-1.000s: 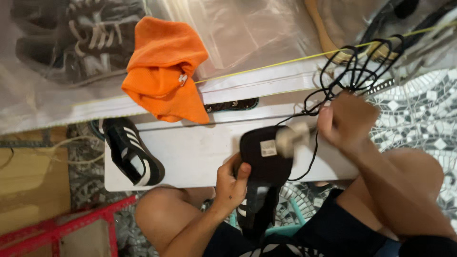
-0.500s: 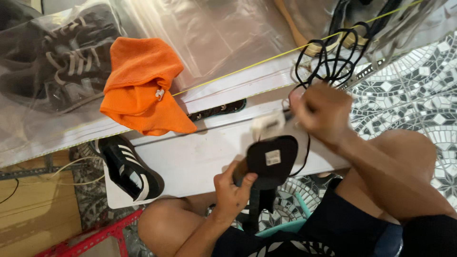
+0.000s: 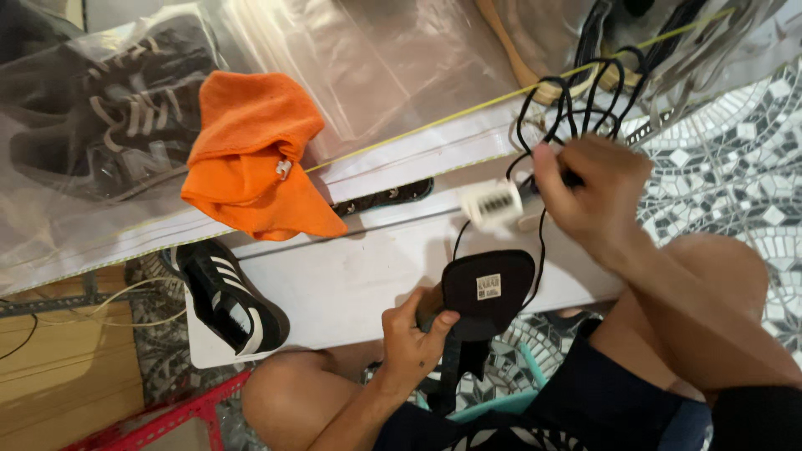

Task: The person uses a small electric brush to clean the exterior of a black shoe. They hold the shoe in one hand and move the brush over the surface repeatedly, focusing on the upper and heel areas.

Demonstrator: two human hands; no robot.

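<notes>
Item: black shoe (image 3: 484, 292), sole toward you, gripped at its near end by your left hand (image 3: 413, 334), fingers closed round it, above the white board (image 3: 351, 284). Your right hand (image 3: 597, 196), closed on a white brush (image 3: 493, 203) amid a black cord (image 3: 576, 92), has lifted off the shoe since a second ago; scrubbing paused. Nearby: orange cloth (image 3: 251, 159), striped sneaker (image 3: 230, 296).

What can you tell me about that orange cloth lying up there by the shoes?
The orange cloth looks like soft, fuzzy towel fabric, plain bright orange. It lies crumpled and folded over itself, one corner pointing down to the right, with a small pale tag near its middle. It rests partly on the clear plastic sheet and partly over the edge of the white board. Neither hand touches it.
</notes>
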